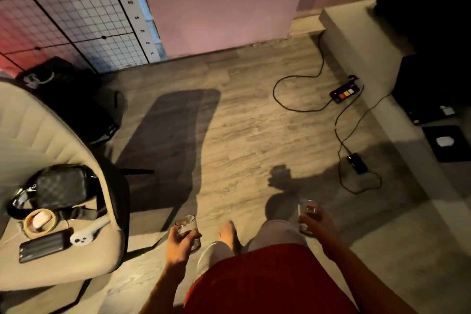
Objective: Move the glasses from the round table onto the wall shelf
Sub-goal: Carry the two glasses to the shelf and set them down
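Two glasses, one per hand. Single view, dim room, looking down over your legs.

Head view. Your left hand (179, 242) curls round the left glass (186, 227) at about six o'clock in the frame, fingers wrapped on its lower wall, rim up. Your right hand (319, 227) grips the right glass (307, 208) at about five o'clock, thumb and fingers round the body, rim up and close to upright. Both glasses are off any surface, held over the wooden floor (242, 122). Contents: too dim to tell.

Key relation: neither the round table nor the wall shelf shows here, so the bearing to the shelf cannot be read. Both glasses have their long axes near vertical. Judged: neither hand has a lead; they sit roughly level either side of your bare foot (227, 233).

Room to move: open floor runs from eleven to one o'clock, up to the pink wall (224, 2). At nine o'clock a padded chair (38, 122) carries a black bag (61, 188) and a phone (43, 247); its edge lies near your left hand. At two to three o'clock a black cable (323, 58) loops across the floor to a power strip (345, 92), beside a raised ledge (362, 41). Judged risk: catching a foot on that cable with both hands occupied. Favour the middle lane.
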